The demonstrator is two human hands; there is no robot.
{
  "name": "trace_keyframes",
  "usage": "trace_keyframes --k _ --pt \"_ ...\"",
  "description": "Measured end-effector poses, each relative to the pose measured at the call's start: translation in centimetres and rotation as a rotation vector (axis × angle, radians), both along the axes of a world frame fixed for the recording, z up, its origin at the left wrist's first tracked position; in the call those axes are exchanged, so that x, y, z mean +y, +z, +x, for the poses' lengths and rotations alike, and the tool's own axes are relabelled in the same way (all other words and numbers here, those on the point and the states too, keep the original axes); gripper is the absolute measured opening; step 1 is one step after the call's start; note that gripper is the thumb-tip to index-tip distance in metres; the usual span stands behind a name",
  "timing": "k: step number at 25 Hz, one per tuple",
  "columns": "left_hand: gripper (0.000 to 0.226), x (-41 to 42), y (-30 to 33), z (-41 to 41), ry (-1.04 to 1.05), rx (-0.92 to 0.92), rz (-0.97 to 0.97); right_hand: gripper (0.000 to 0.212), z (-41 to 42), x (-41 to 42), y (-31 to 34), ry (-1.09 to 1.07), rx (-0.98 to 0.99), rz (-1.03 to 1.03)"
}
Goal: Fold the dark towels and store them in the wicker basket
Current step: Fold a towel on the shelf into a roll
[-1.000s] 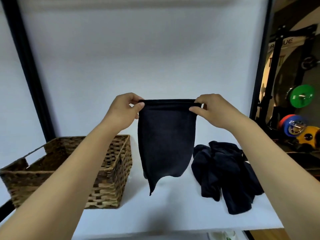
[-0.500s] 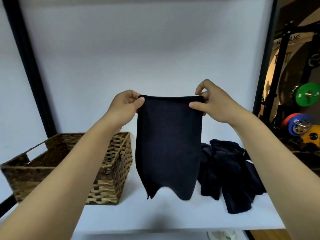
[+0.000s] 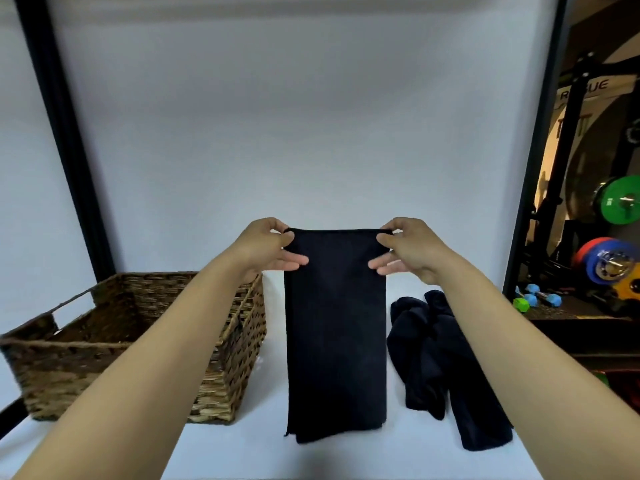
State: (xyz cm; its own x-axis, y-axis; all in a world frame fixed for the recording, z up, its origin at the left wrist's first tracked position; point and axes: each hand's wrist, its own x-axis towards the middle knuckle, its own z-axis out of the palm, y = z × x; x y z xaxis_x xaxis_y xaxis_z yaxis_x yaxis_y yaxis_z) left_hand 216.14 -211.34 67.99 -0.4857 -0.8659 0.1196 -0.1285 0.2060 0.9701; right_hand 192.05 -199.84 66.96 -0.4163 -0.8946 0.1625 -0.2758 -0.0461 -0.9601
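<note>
A dark towel (image 3: 335,337), folded into a long narrow strip, lies stretched flat on the white table (image 3: 242,452). My left hand (image 3: 268,249) pinches its far left corner and my right hand (image 3: 407,249) pinches its far right corner, with the other fingers spread over the cloth. To the right lies a crumpled heap of more dark towels (image 3: 446,368). The wicker basket (image 3: 221,386) stands at the left, partly behind my left forearm; no towel shows inside it.
A white wall backs the table, with black frame posts at left (image 3: 65,140) and right (image 3: 536,140). Beyond the right post stands gym gear: a rack, coloured weight plates (image 3: 620,202) and small dumbbells (image 3: 536,301).
The towel hung in the air from both hands before. Both hands have moved down and forward, and the towel now lies stretched out on the table.
</note>
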Motion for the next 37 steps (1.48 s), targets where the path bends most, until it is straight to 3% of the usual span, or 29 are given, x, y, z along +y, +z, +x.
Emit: trace_keyframes --k 3,7,10,13,17,19,21,25,28,33,37 --pt "0.005 -1.7 0.8 -1.5 0.018 0.152 -0.135 0.011 -0.5 -2.3 0.1 -0.047 -0.103 -0.233" --pt "0.005 -1.7 -0.2 -1.1 0.050 0.139 -0.306 0.006 -0.7 -2.5 -0.8 -0.034 -0.069 -0.342" --pt "0.009 0.4 -7.4 0.5 0.015 0.074 -0.321 0.006 -0.5 -0.3 -6.7 -0.005 -0.048 -0.265" --pt "0.020 4.0 -19.5 3.9 -0.109 -0.125 -0.351 0.012 0.6 4.5 -17.4 0.049 0.014 -0.073" --pt "0.044 9.1 -30.8 8.3 -0.259 -0.347 -0.466 0.030 2.5 11.6 -29.1 0.179 0.380 0.212" --pt "0.033 9.5 -32.0 8.9 -0.248 -0.457 -0.662 0.028 2.8 13.1 -30.1 0.220 0.489 0.175" --pt "0.045 9.0 -31.8 8.4 -0.199 -0.626 -0.936 0.020 3.1 13.1 -29.1 0.203 0.725 0.105" --pt "0.084 9.8 -32.1 4.7 -0.235 -0.814 -1.084 0.070 5.7 10.0 -29.1 0.242 1.186 0.031" --pt "0.070 10.0 -33.9 3.0 -0.169 -0.750 -1.073 0.086 7.5 8.1 -31.1 0.300 1.338 0.088" --pt "0.044 9.3 -34.9 6.0 -0.028 -0.512 -0.977 0.065 3.9 9.5 -32.3 0.153 1.227 -0.046" --pt "0.023 9.4 -34.0 5.7 0.084 -0.401 -0.805 0.021 3.1 10.2 -31.3 0.170 0.913 -0.019"
